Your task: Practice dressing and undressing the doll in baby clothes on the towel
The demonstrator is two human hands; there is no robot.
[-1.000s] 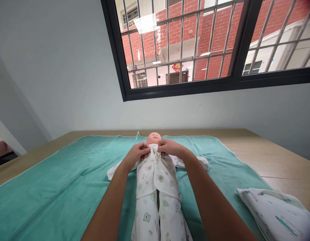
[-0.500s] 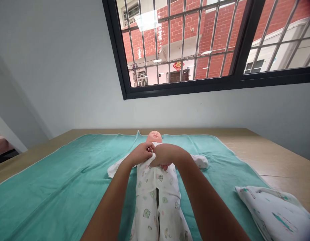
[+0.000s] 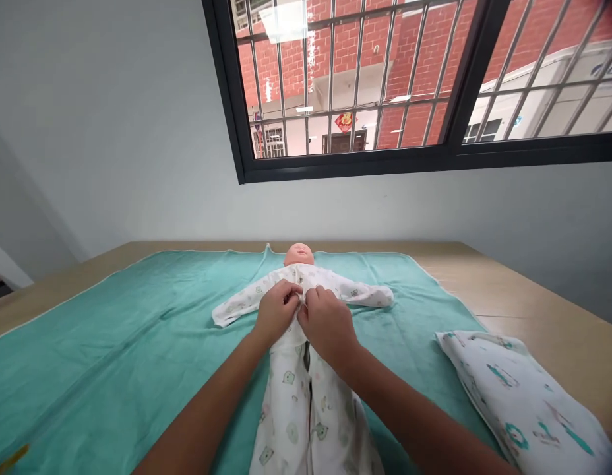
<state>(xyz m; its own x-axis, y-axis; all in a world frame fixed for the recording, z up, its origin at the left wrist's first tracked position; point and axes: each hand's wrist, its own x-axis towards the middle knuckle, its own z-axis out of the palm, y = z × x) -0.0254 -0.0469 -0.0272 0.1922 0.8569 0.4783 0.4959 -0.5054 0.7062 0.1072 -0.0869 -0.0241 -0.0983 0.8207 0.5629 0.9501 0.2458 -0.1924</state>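
Note:
A baby doll lies on its back on a green towel, head toward the wall. It wears a white printed baby top with long sleeves spread to both sides, and matching trousers cover its legs. My left hand pinches the front of the top at the middle of the chest. Close against it, my right hand pinches the same front opening from the other side. The fingertips nearly meet and hide the fastening between them.
A folded white printed cloth lies at the right on the towel's edge. The wooden table shows around the towel. Behind it stand a wall and a barred window. A small yellowish thing pokes in at the lower left.
Both hands have moved from the doll's neckline down to the middle of the chest. The upper part of the top now shows, lying closed over the chest. The view has tilted down slightly.

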